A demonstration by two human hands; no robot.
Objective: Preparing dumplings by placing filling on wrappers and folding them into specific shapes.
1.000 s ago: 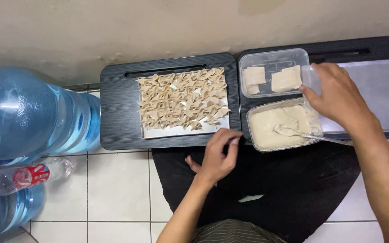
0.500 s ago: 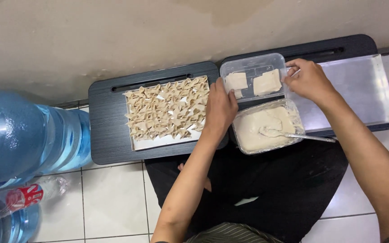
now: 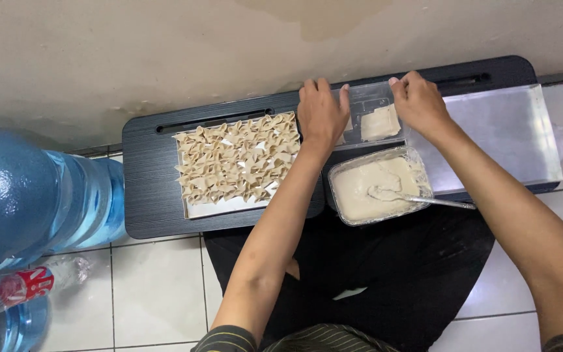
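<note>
head view: the left hand and right hand each curl their fingers over opposite ends of a clear plastic container of flat dough wrappers on the black lap tray. just below it sits a tub of pale filling with 1 spoon. folded dumplings lie left.
</note>
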